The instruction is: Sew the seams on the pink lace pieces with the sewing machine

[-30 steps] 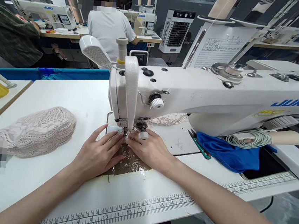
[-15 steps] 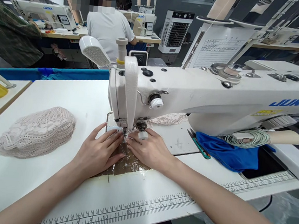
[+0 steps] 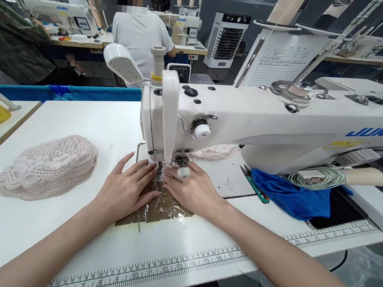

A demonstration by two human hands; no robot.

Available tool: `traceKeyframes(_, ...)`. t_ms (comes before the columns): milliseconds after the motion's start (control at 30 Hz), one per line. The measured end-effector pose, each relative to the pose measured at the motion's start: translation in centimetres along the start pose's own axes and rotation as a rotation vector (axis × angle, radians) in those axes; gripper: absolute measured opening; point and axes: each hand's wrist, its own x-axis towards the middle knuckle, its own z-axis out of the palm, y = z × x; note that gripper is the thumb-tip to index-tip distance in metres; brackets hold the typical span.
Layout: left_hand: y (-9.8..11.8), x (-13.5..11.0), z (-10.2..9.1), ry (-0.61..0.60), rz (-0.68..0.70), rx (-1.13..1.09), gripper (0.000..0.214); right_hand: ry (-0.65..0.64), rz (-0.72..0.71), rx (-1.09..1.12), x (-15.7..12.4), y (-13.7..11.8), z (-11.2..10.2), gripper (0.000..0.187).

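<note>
A small pale lace piece point(image 3: 160, 175) is held beneath the presser foot of the white industrial sewing machine point(image 3: 264, 123), over a glossy brown taped patch point(image 3: 163, 209). It is pressed flat by the left hand point(image 3: 126, 192) and right hand point(image 3: 192, 191), with the fingers stretched out and nothing gripped.

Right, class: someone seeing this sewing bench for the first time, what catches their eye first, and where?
The big white sewing machine fills the middle and right. Below its needle end, the left hand and right hand lie flat, side by side, on a shiny brown patch. A pile of pale lace sits on the table to their left.
</note>
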Motion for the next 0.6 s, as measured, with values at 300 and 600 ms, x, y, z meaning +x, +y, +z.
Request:
traceKeyframes(300, -0.17, 0.21, -0.03, -0.014, -0.025, -0.010, 0.047, -0.031, 0.012, 0.002, 0.10, 0.04, 0.00, 0.022)
traceKeyframes(600, -0.16, 0.11, -0.05, -0.016, -0.031, 0.018, 0.048, 0.011, 0.015, -0.016, 0.09, 0.13, -0.29, 0.021)
